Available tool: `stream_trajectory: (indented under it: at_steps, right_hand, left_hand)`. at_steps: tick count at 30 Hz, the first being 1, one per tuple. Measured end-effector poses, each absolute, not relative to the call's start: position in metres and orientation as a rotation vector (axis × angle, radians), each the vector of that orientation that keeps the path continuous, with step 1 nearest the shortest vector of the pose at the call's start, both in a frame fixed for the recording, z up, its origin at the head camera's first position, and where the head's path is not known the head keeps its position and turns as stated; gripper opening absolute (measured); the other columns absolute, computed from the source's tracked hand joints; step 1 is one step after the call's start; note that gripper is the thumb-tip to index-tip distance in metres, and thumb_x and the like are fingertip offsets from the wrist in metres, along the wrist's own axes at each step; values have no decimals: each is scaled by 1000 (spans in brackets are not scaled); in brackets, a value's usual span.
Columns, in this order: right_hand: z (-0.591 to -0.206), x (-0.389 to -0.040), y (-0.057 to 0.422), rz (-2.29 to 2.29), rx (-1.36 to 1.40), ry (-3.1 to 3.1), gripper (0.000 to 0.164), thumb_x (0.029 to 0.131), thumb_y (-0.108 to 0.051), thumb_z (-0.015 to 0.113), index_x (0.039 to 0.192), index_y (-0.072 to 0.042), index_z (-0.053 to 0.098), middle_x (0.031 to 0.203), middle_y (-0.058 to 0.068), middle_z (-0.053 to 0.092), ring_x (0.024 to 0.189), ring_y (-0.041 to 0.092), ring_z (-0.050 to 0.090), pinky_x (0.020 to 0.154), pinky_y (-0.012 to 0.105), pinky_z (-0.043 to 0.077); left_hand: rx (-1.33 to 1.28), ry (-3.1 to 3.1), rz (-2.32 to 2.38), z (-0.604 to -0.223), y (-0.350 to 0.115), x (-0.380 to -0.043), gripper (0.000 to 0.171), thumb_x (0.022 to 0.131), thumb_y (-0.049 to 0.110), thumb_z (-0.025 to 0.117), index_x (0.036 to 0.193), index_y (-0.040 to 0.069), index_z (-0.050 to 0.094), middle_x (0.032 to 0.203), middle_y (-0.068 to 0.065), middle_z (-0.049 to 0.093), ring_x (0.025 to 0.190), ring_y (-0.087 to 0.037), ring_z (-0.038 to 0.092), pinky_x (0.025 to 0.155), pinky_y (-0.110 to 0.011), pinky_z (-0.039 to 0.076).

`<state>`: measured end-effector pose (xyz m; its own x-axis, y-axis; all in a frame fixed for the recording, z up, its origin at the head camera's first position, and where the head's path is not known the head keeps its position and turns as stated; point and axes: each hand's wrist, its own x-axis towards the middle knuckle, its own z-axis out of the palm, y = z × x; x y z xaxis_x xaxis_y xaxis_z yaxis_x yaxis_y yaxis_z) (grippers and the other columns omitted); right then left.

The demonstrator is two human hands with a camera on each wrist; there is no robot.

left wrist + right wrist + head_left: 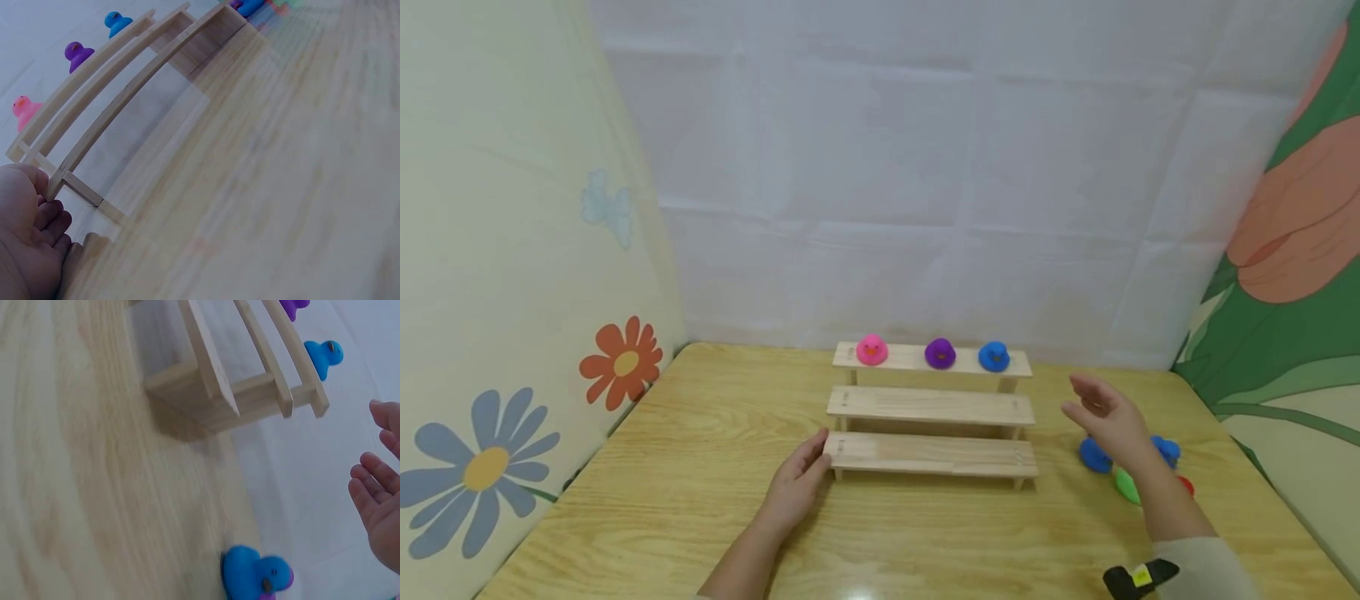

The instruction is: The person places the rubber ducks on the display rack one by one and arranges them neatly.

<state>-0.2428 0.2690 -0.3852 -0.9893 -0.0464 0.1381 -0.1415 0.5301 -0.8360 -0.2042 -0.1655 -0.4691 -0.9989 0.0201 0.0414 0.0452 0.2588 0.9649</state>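
A three-tier wooden step shelf (pixel 932 454) stands on the table. On its top tier sit a pink rubber duck (pixel 872 350), a purple duck (pixel 940 354) and a blue duck (pixel 994 357), spaced apart. My left hand (pixel 793 483) holds the left end of the lowest tier; in the left wrist view its fingers (pixel 53 222) curl at the plank's end. To the right of the shelf, my right hand (pixel 1108 417) hangs in the air with loosely bent fingers and nothing in them. Below it lies another blue duck (pixel 1094 456), seen also in the right wrist view (pixel 250 575).
Beside the right forearm, partly hidden by it, are another blue toy (pixel 1167 451), a green one (pixel 1126 485) and a red one (pixel 1186 485). The wood-grain table (pixel 647 500) meets a white cloth (pixel 887 167) behind and flower-printed panels at both sides.
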Motion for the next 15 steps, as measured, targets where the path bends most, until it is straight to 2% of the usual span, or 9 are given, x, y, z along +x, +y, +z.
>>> stream_trajectory:
  at_steps: [3, 5, 7, 8, 10, 11, 13, 15]
  right_hand:
    - [-389, -233, 279, 1485, 128, -2658, 64, 98, -32, 61, 147, 2, 38, 152, 24, 39, 139, 37, 40, 87, -6, 35]
    - [-393, -227, 285, 1491, 89, -2652, 63, 98, -32, 60, 147, 2, 38, 152, 25, 39, 131, 20, 51, 85, -5, 38]
    - [-398, -222, 292, 1491, 39, -2646, 64, 98, -34, 60, 146, 1, 39, 151, 23, 40, 118, 0, 55, 83, -2, 42]
    - [-400, -219, 295, 1488, 21, -2647, 64, 98, -34, 60, 146, 1, 39, 150, 24, 41, 117, -1, 55, 82, -2, 43]
    - [-404, -214, 302, 1474, -16, -2637, 64, 97, -36, 61, 145, 1, 40, 144, 10, 50, 105, -19, 48, 81, -2, 43]
    - [-405, -212, 305, 1462, -22, -2637, 64, 97, -36, 61, 145, 1, 41, 143, 10, 50, 104, -20, 47, 81, -3, 42]
    - [-408, -208, 310, 1422, -33, -2631, 63, 97, -35, 61, 144, 2, 42, 132, -9, 55, 102, -23, 45, 81, -6, 38]
    - [-410, -204, 316, 1395, -45, -2618, 63, 96, -34, 63, 143, 3, 43, 118, -29, 50, 95, -29, 38, 80, -7, 37]
  left_hand:
    - [-65, -2474, -1903, -468, -166, -204, 49, 103, 12, 45, 149, -4, 34, 154, -22, 36, 145, -35, 32, 120, -47, 27]
    - [-64, -2475, -1904, -467, -166, -203, 49, 104, 12, 45, 149, -4, 34, 154, -22, 36, 145, -35, 32, 120, -48, 27]
    - [-59, -2476, -1903, -467, -166, -203, 49, 104, 13, 45, 149, -4, 35, 154, -22, 37, 145, -35, 32, 120, -47, 27]
    - [-58, -2477, -1904, -468, -166, -204, 49, 104, 13, 45, 149, -4, 35, 154, -22, 37, 145, -35, 32, 120, -47, 27]
    - [-57, -2476, -1909, -469, -166, -204, 49, 104, 13, 45, 149, -3, 35, 154, -21, 37, 145, -35, 31, 120, -48, 27]
    - [-56, -2474, -1913, -469, -166, -204, 49, 104, 13, 45, 149, -3, 35, 154, -21, 37, 145, -34, 31, 120, -48, 27]
    - [-57, -2473, -1919, -470, -166, -205, 49, 104, 13, 45, 149, -3, 35, 154, -22, 36, 145, -35, 31, 120, -48, 27]
    - [-57, -2470, -1923, -470, -166, -205, 49, 104, 13, 45, 149, -3, 35, 154, -22, 36, 145, -35, 31, 120, -48, 27]
